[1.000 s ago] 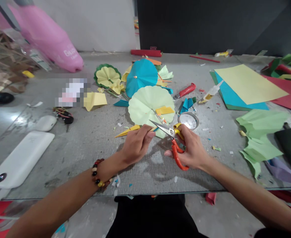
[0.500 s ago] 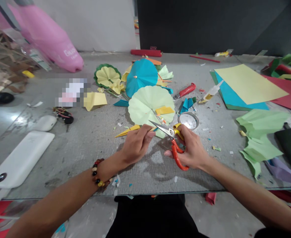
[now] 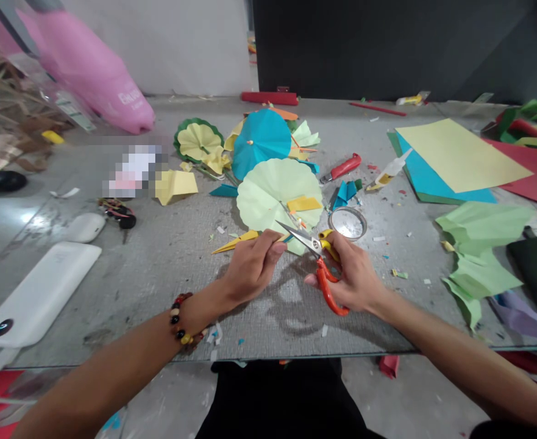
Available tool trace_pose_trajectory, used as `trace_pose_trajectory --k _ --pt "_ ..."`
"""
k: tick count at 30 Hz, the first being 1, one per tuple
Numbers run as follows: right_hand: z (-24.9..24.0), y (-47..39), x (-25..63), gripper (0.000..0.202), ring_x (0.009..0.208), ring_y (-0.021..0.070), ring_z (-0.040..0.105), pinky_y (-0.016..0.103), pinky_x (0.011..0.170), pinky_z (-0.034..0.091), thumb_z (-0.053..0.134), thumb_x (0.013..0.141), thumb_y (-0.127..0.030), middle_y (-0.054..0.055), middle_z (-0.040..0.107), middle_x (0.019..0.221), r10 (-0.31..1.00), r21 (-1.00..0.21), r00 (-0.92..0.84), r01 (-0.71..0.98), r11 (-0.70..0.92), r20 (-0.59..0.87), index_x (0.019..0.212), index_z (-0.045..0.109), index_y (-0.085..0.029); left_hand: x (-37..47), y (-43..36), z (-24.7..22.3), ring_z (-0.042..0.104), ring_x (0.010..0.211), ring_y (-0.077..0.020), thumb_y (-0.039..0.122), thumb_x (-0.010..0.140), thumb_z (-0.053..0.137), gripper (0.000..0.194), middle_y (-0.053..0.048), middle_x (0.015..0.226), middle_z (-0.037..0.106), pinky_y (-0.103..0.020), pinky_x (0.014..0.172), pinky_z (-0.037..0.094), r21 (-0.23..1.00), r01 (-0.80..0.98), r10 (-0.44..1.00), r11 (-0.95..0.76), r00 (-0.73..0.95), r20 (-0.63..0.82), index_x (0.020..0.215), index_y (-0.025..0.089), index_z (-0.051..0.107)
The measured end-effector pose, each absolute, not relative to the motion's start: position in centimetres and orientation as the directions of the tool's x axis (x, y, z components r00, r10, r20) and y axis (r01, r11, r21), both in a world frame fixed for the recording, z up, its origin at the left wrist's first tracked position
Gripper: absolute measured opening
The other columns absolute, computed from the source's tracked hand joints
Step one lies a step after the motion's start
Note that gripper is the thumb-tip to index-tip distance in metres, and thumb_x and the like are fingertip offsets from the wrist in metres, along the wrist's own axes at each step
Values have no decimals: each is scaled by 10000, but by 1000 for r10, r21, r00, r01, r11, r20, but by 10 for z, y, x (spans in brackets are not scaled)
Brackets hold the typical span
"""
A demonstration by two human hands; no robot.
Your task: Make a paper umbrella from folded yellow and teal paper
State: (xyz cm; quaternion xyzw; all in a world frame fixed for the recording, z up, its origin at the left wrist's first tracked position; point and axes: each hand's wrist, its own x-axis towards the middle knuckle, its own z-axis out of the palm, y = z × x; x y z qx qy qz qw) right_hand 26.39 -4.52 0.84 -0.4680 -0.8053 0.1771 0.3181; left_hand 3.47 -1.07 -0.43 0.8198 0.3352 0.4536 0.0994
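Note:
My left hand [image 3: 253,266] is closed, pinching a thin yellow-and-blue paper strip [image 3: 288,238] whose tip pokes out past the fingers. My right hand [image 3: 358,274] grips a pair of scissors [image 3: 314,245] with one yellow and one red-orange handle. The blades point left, close to the strip's end; whether they touch it I cannot tell. Behind the blades lies a pale green pleated paper disc [image 3: 263,192] with a small yellow paper piece [image 3: 305,203] on it. A pointed yellow folded paper [image 3: 234,242] lies just behind my left hand.
Beyond the disc sits a blue paper umbrella [image 3: 261,140]. To its right are a red-handled cutter [image 3: 344,166], a glue bottle [image 3: 389,171] and a tape ring [image 3: 364,225]. Coloured sheets [image 3: 460,155] and crumpled green paper [image 3: 483,244] lie right; a white power bank [image 3: 44,292] lies left.
Almost nothing differs. The scissors and my right hand have shifted very slightly, while my left hand stays in place with the strip.

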Motion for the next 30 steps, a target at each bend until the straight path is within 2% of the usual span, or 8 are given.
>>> trace_pose_trajectory --k 10,20,30 --pt "8 -46 264 405 599 106 325 240 544 294 681 863 -495 -56 427 739 871 -585 -361 645 492 334 920 369 -244 34 -11 -4 587 542 -93 374 1118 321 338 14 686 651 -220 524 429 440 479 630 -759 373 681 946 195 551" --pt "10 -46 263 393 541 89 308 226 495 273 681 877 -473 -83 394 660 886 -612 -342 640 464 314 878 357 -249 35 -11 -3 532 517 -74 353 1119 335 315 33 685 616 -213 521 417 469 445 632 -763 366 683 953 197 553" --pt "11 -45 264 391 557 103 323 247 511 284 659 887 -521 -53 456 722 881 -623 -328 623 473 341 915 378 -251 35 -12 -1 499 493 -84 361 1119 325 329 39 658 584 -236 499 380 478 443 640 -758 368 674 946 199 552"
